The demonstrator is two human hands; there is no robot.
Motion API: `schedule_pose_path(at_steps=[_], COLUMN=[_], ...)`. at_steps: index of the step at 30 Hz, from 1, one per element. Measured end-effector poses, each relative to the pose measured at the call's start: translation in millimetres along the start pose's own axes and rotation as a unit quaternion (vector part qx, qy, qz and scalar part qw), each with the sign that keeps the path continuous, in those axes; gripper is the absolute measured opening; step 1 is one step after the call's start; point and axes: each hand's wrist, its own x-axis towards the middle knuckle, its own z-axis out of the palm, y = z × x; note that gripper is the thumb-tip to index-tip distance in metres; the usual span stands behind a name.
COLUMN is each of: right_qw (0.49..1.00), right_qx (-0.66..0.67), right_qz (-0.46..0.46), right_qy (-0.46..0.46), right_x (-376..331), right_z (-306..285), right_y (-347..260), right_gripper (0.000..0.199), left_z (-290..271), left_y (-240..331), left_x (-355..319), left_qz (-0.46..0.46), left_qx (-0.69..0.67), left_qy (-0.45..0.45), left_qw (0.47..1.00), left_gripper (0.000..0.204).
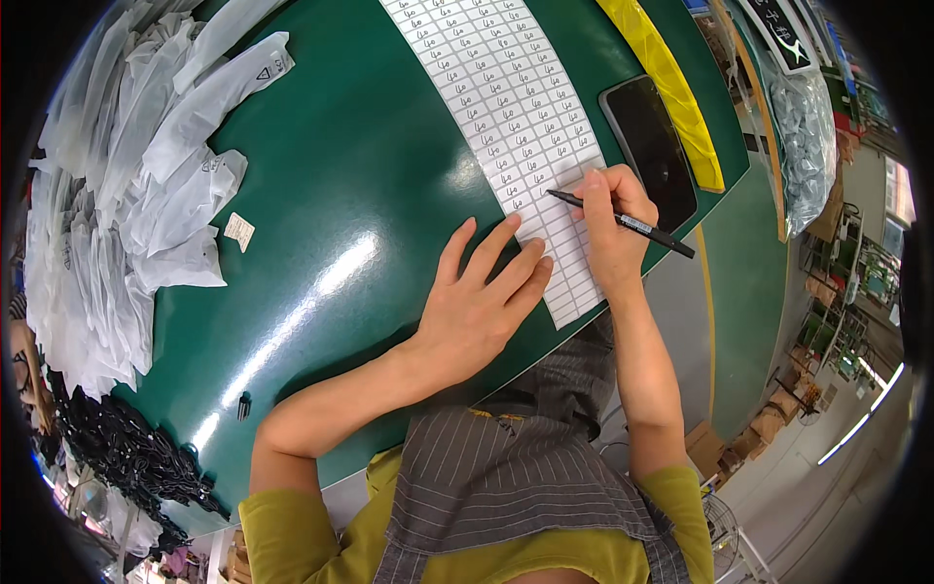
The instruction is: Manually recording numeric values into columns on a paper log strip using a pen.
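Observation:
A long white sheet of small labels (520,107) lies slantwise on the green table, its upper cells filled with handwriting and its lowest ones blank. In my right hand (615,229) is a black marker pen (650,232), pinched between thumb and fingers, with its tip at a cell in the sheet's lower half. My left hand (479,307) lies flat with fingers spread, fingertips on the sheet's left edge. Just beyond my right hand, a black smartphone (650,136) rests on the table.
Piled translucent plastic bags (126,185) cover the table's left side. Below them sits a heap of black cords or straps (131,453). A small black pen cap (244,407) and a paper scrap (238,232) lie nearby. A yellow strip (671,88) runs beyond the phone.

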Motion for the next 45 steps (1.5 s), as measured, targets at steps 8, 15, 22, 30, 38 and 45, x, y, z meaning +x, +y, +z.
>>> schedule_pose_path(at_steps=[8, 15, 22, 30, 38, 45], right_qw=[0.999, 1.0, 0.999, 0.997, 0.999, 0.998], right_qx=[-0.028, -0.005, 0.037, -0.018, 0.025, -0.008], right_qz=[-0.011, -0.002, 0.009, -0.049, -0.026, -0.03], right_qy=[-0.02, 0.002, 0.022, -0.049, -0.034, -0.048], right_x=[0.8, 2.2, -3.5, -15.8, -16.9, -15.6], right_z=[-2.5, 0.6, -4.1, 2.0, 12.3, 11.2], right_y=[2.9, -2.6, -23.6, -17.4, -1.6, -3.8], right_gripper=[0.018, 0.018, 0.018, 0.016, 0.018, 0.019], left_z=[0.6, 0.4, 0.9, 2.9, 5.3, 4.8], left_y=[-0.6, -0.1, -0.9, 0.6, -0.9, -0.6], left_x=[-0.1, -0.3, -1.2, -0.9, -2.0, -1.9], left_qz=[-0.001, -0.001, -0.009, -0.007, 0.003, 0.003], left_qx=[0.001, 0.003, -0.006, 0.005, -0.004, 0.0], left_qy=[0.002, 0.002, -0.006, 0.005, 0.023, 0.022], left_qw=[1.0, 1.0, 1.0, 1.0, 1.0, 1.0], left_gripper=[0.044, 0.044, 0.047, 0.046, 0.038, 0.038])
